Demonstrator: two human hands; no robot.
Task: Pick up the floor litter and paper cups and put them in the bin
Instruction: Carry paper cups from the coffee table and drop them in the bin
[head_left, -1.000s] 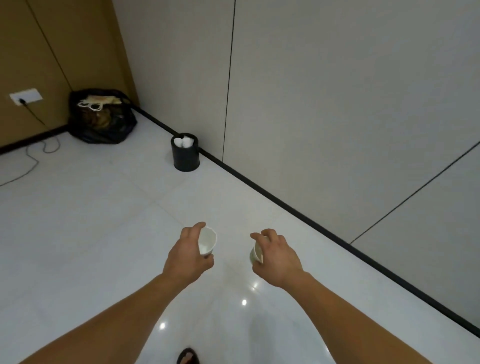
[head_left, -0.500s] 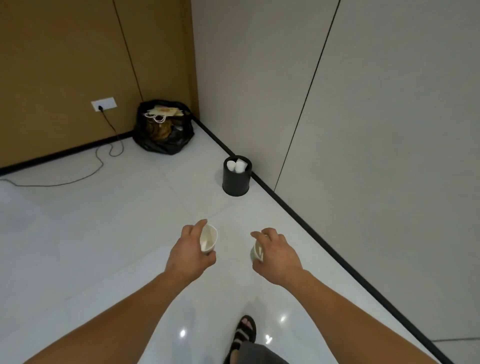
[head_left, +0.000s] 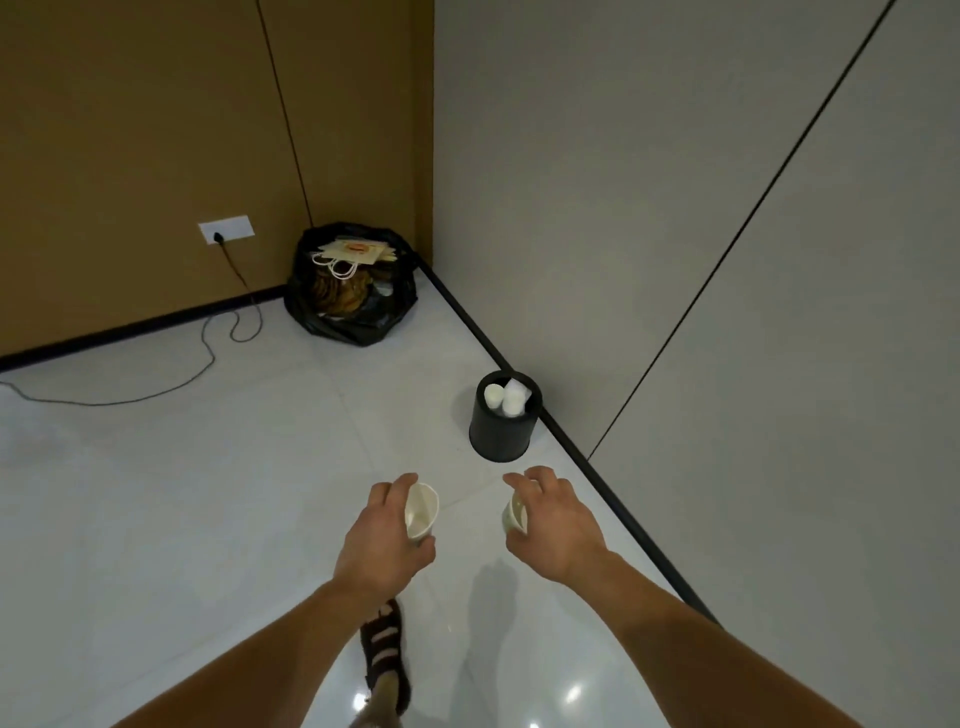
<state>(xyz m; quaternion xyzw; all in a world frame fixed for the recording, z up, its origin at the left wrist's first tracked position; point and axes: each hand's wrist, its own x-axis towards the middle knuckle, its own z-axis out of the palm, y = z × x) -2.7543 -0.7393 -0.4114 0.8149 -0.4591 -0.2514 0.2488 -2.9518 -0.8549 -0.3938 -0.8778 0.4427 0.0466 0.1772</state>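
With white cups (head_left: 503, 399) lying in the bin (head_left: 497, 441) just ahead, the left hand (head_left: 384, 538) is clasping a paper cup (head_left: 422, 512) and the right hand (head_left: 558, 525) is clasping a second cup (head_left: 514, 515), fingers curled round them, neither yet binned.

A glossy white tiled floor (head_left: 156, 493) meets two walls at a corner: a brown panelled wall (head_left: 130, 130) on the left and a pale grey panelled wall (head_left: 597, 182) with thin dark seams on the right. Black skirting (head_left: 457, 306) runs along the foot of both. A white socket (head_left: 226, 229) sits low on the brown wall, and its dark cable (head_left: 208, 358) trails across the floor. A full black bin bag (head_left: 353, 322) sits in the corner. Bright spots of light (head_left: 571, 693) reflect off the near tiles.
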